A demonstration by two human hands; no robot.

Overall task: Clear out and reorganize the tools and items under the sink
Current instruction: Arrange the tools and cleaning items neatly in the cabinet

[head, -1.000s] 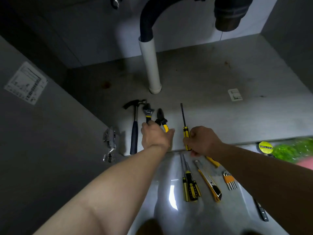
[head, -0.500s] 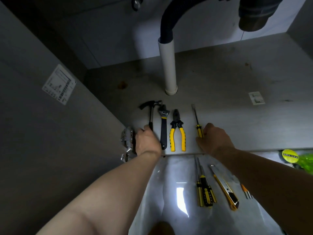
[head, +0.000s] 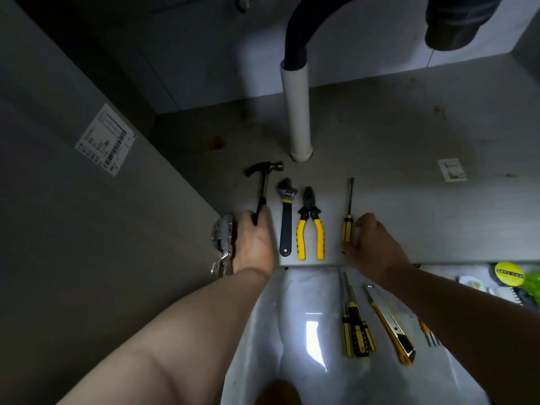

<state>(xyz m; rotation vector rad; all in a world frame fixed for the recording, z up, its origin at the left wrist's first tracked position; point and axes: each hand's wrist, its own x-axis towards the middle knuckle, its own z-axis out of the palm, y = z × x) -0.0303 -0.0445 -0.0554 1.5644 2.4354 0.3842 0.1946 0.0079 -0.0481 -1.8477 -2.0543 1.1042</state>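
Note:
On the cabinet floor (head: 409, 206) under the sink several tools lie in a row. My left hand (head: 253, 241) grips the handle of a black claw hammer (head: 264, 176) at the left end. Beside it lie an adjustable wrench (head: 287, 217) and yellow-handled pliers (head: 310, 229). My right hand (head: 371, 241) holds the yellow and black handle of a screwdriver (head: 348, 211), its shaft pointing to the back wall.
A white drain pipe (head: 296, 112) rises behind the tools. A door hinge (head: 222, 241) is by my left hand. On the shiny floor in front lie two screwdrivers (head: 355, 328), a utility knife (head: 391, 325), hex keys (head: 429, 334) and a yellow tape measure (head: 509, 273).
My left hand has let go of the wrench and pliers and shifted left onto the hammer handle. My right hand stays on the screwdriver. The camera has moved closer.

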